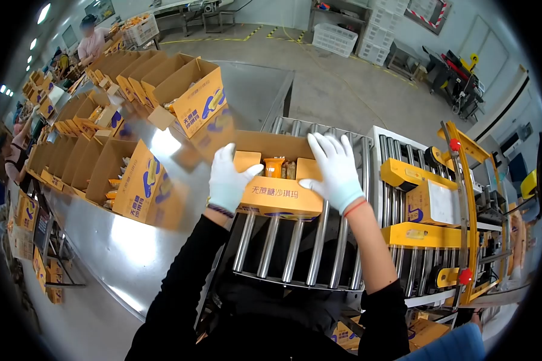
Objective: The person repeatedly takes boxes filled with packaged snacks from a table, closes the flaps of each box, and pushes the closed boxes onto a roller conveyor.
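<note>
An orange-yellow carton (278,197) with its side flaps folded in sits on the roller conveyor (293,246). Orange-wrapped packets (274,167) show through the gap between the flaps, and the long back flap stands up. My left hand (230,179), in a white glove, lies at the carton's left end, thumb and fingers apart. My right hand (334,170), also gloved, rests on the right end with its fingers spread over the flaps.
Rows of open filled cartons (140,180) stand on the metal table (126,240) at the left. A yellow-framed machine (473,216) with a carton (433,201) in it is at the right. Co-workers (91,41) are at the far left.
</note>
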{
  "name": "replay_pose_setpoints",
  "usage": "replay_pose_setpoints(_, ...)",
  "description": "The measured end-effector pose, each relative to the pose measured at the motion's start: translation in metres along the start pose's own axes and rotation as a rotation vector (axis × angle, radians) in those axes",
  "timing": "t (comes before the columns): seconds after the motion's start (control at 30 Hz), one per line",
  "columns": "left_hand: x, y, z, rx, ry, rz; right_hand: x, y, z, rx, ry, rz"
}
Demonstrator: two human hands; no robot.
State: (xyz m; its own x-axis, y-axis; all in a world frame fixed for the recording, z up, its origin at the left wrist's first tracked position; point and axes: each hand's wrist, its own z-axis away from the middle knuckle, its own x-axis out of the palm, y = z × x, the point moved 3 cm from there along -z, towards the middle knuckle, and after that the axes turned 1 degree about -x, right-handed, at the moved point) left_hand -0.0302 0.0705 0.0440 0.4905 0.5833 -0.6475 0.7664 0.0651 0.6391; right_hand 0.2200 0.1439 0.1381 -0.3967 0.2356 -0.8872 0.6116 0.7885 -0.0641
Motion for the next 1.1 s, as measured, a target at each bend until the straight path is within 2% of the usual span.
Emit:
replay_pose_setpoints(0.03,0.006,-0.018,0.006,-0.177,0.038,0.356,-0.004,-0.010,0.009,0.021,-0.002,-0.066)
replay_pose_setpoints(0.07,-0.005,-0.005,0.009,-0.396,-0.210,0.794,-0.004,-0.021,0.027,0.022,-0.119,-0.096)
replay_pose_setpoints(0.1,-0.007,-0.003,0.006,-0.399,-0.201,0.787,-0.001,-0.030,0.046,0.018,-0.237,-0.125)
replay_pose_setpoints(0.17,0.001,0.006,0.001,-0.397,-0.416,0.906,0.014,-0.026,0.082,0.031,-0.237,-0.107)
replay_pose_setpoints(0.2,0.015,0.013,-0.001,-0.410,-0.419,0.864,0.002,-0.023,0.088,0.061,-0.187,-0.072)
replay_pose_setpoints(0.23,0.038,0.023,-0.002,-0.392,-0.401,0.930,-0.008,-0.015,0.089,0.141,-0.289,-0.062)
replay_pose_setpoints(0.27,0.043,0.049,-0.003,-0.392,-0.339,0.775,-0.010,-0.001,0.090,0.255,-0.334,-0.003)
replay_pose_setpoints(0.3,0.063,0.075,0.005,-0.359,-0.228,0.854,-0.004,0.016,0.096,0.255,-0.299,0.175)
replay_pose_setpoints(0.33,0.093,0.090,0.013,-0.226,-0.132,0.643,-0.003,0.027,0.096,0.264,-0.275,0.197)
replay_pose_setpoints(0.37,0.126,0.107,0.022,-0.051,-0.215,0.777,-0.002,0.036,0.094,0.279,-0.245,0.228)
replay_pose_setpoints(0.43,0.173,0.122,0.054,0.060,-0.415,0.688,0.004,0.048,0.095,0.308,-0.198,0.244)
replay_pose_setpoints(0.5,0.144,0.133,0.074,-0.303,-1.148,1.203,0.006,0.061,0.105,0.343,-0.166,0.253)
replay_pose_setpoints(0.53,0.117,0.123,0.079,-0.236,-1.054,1.070,0.007,0.070,0.111,0.374,-0.128,0.287)
replay_pose_setpoints(0.57,0.054,0.124,0.068,-0.005,-0.846,0.638,0.007,0.077,0.117,0.407,-0.088,0.316)
replay_pose_setpoints(0.6,0.016,0.107,0.066,0.417,-0.367,0.395,0.005,0.082,0.123,0.433,-0.090,0.346)
replay_pose_setpoints(0.63,-0.035,0.098,0.058,0.422,-0.262,0.056,0.006,0.087,0.130,0.438,-0.092,0.337)
replay_pose_setpoints(0.67,-0.078,0.083,0.054,0.504,-0.041,-0.278,0.004,0.094,0.137,0.478,-0.095,0.329)
replay_pose_setpoints(0.7,-0.106,0.048,0.056,0.450,0.183,-0.288,0.004,0.102,0.143,0.517,-0.094,0.324)
replay_pose_setpoints(0.73,-0.140,0.031,0.053,0.228,0.258,-0.390,0.004,0.110,0.149,0.528,-0.077,0.335)
replay_pose_setpoints(0.77,-0.168,0.005,0.051,0.047,0.324,-0.660,0.005,0.120,0.157,0.528,-0.075,0.333)
replay_pose_setpoints(0.83,-0.185,-0.060,0.060,-0.286,0.025,-0.836,0.008,0.133,0.169,0.484,-0.098,0.421)
replay_pose_setpoints(0.87,-0.183,-0.062,0.065,-0.291,0.032,-0.833,0.004,0.129,0.168,0.484,-0.106,0.423)
replay_pose_setpoints(0.9,-0.177,-0.060,0.066,-0.193,0.030,-0.793,0.009,0.122,0.165,0.482,-0.098,0.426)
replay_pose_setpoints(0.97,-0.165,-0.031,0.070,-0.041,-0.035,-0.742,0.024,0.095,0.158,0.363,0.045,-0.170)
replay_pose_setpoints(1.03,-0.156,-0.009,0.084,0.109,-0.094,-0.474,0.014,0.021,0.120,0.316,0.092,-0.419)
replay_pose_setpoints(1.07,-0.157,0.007,0.083,0.121,-0.106,-0.462,0.007,-0.010,0.105,0.256,0.118,-0.388)
replay_pose_setpoints(1.1,-0.162,0.031,0.083,0.268,-0.102,-0.399,0.000,-0.036,0.091,0.195,0.142,-0.354)
